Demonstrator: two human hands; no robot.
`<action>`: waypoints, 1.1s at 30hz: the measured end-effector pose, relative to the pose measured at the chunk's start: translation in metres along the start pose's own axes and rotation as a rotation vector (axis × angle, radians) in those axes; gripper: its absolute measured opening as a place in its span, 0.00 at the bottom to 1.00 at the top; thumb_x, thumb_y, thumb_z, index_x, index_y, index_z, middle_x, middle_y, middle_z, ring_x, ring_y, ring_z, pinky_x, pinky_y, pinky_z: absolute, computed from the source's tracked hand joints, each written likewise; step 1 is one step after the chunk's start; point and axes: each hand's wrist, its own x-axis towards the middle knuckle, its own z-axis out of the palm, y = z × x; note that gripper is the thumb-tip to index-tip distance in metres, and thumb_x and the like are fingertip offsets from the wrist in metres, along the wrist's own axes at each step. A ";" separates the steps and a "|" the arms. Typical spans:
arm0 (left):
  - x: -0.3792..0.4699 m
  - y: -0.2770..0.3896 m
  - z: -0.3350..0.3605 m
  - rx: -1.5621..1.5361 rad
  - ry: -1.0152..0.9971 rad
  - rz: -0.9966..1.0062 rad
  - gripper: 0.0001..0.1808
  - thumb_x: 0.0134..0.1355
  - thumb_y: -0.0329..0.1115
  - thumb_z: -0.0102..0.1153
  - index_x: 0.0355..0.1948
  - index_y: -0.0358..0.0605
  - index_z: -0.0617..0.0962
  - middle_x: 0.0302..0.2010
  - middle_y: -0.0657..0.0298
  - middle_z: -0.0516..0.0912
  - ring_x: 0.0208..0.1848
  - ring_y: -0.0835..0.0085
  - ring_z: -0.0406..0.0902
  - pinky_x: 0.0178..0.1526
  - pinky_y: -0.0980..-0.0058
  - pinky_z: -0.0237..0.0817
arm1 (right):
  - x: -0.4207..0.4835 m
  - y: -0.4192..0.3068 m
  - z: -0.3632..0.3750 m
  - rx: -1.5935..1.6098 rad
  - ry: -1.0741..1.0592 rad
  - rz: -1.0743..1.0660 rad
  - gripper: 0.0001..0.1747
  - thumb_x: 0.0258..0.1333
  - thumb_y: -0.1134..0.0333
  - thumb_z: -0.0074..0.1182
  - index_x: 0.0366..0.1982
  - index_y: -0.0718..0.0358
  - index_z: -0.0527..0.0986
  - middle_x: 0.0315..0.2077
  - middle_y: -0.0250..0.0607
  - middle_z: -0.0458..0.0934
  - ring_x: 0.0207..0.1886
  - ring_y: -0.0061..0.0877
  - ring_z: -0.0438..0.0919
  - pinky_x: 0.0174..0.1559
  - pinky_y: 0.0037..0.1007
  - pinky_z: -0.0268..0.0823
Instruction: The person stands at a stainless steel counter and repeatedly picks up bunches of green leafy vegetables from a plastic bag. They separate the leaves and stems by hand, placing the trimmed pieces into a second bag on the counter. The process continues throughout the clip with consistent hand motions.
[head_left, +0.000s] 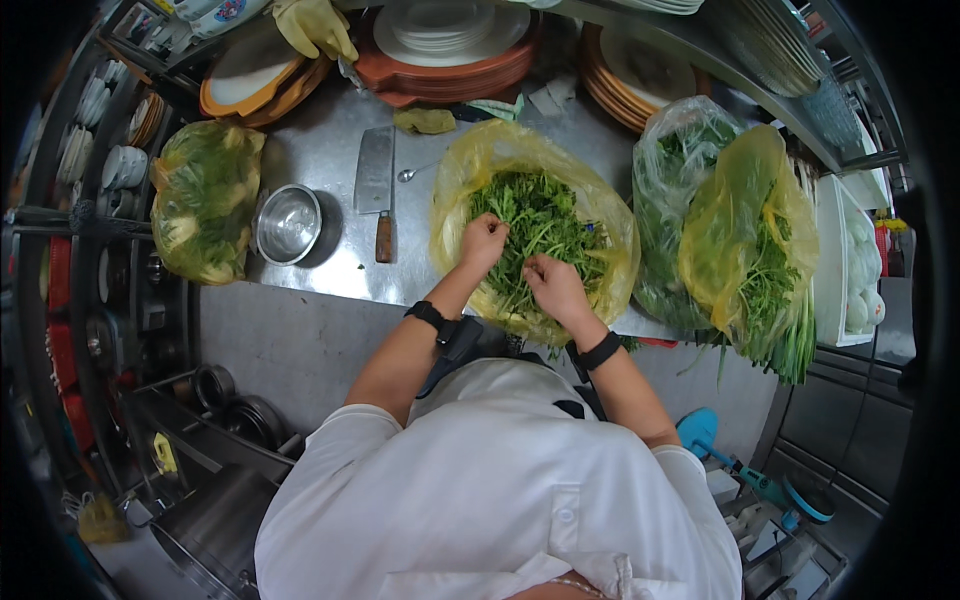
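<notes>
An open yellow plastic bag (607, 202) full of leafy greens (536, 210) lies on the steel table (330, 157) before me. Over the left part of the greens is my left hand (486, 241), thumb and fingertips together near the leaves. My right hand (553, 285) is lower and to the right, its fingertips pinched at the greens; whether either hand grips a stem is too small to tell. Left of the bag lie a small spoon (406, 175), a cleaver (374, 180) with a wooden handle, and a round metal bowl (289, 225).
A yellow bag of greens (206, 202) stands at the left end. At right are a clear bag of greens (667, 195) and another yellow bag (739, 217). Stacked platters (450, 79) and a folded cloth (424, 121) lie at the back. A metal shelf (675, 41) overhangs the rear.
</notes>
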 end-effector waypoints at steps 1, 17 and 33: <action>-0.007 0.003 -0.005 -0.089 -0.021 -0.015 0.09 0.59 0.33 0.60 0.29 0.37 0.76 0.24 0.61 0.80 0.24 0.76 0.74 0.27 0.76 0.65 | 0.000 -0.001 0.003 -0.002 0.038 -0.020 0.10 0.53 0.68 0.56 0.36 0.67 0.77 0.26 0.52 0.79 0.31 0.46 0.79 0.36 0.41 0.71; -0.048 0.102 -0.045 -0.708 -0.305 -0.028 0.04 0.64 0.29 0.55 0.38 0.42 0.73 0.33 0.64 0.80 0.26 0.80 0.75 0.28 0.81 0.64 | -0.001 -0.022 -0.001 0.152 0.207 -0.172 0.06 0.56 0.72 0.53 0.34 0.68 0.74 0.29 0.53 0.76 0.33 0.47 0.76 0.35 0.37 0.68; -0.054 0.159 -0.034 -0.652 -0.294 -0.016 0.08 0.66 0.34 0.54 0.43 0.44 0.73 0.33 0.66 0.79 0.25 0.81 0.73 0.26 0.83 0.60 | -0.039 -0.023 -0.031 0.160 0.360 -0.291 0.07 0.56 0.72 0.54 0.36 0.67 0.76 0.30 0.49 0.76 0.33 0.44 0.77 0.35 0.36 0.69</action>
